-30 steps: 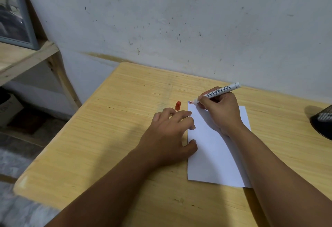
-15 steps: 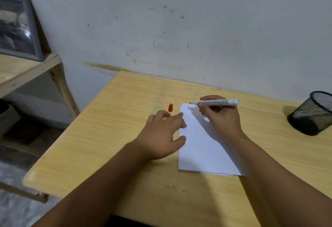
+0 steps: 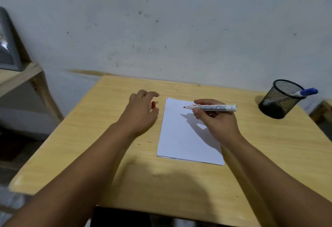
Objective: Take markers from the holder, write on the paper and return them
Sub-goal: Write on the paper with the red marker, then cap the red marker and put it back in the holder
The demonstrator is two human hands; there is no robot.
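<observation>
A white sheet of paper (image 3: 181, 137) lies on the wooden table (image 3: 179, 181), with small red marks at its top left corner. My right hand (image 3: 213, 120) holds an uncapped red board marker (image 3: 215, 107) level above the paper, its tip pointing left and off the sheet. My left hand (image 3: 142, 111) hovers left of the paper with its fingers apart, curled on either side of the small red cap (image 3: 153, 105). I cannot tell whether they touch it. A black mesh holder (image 3: 280, 99) stands at the right with a blue-capped marker (image 3: 305, 92) in it.
The table's far edge meets a grey wall. A wooden shelf (image 3: 19, 77) with a framed picture (image 3: 7, 47) stands to the left, lower than the wall's stain line. The table's near edge is just below my forearms.
My right hand has lifted the marker off the paper and moved it right. My left hand has left the paper's edge and reached over the red cap. The view has tilted up, showing the holder.
</observation>
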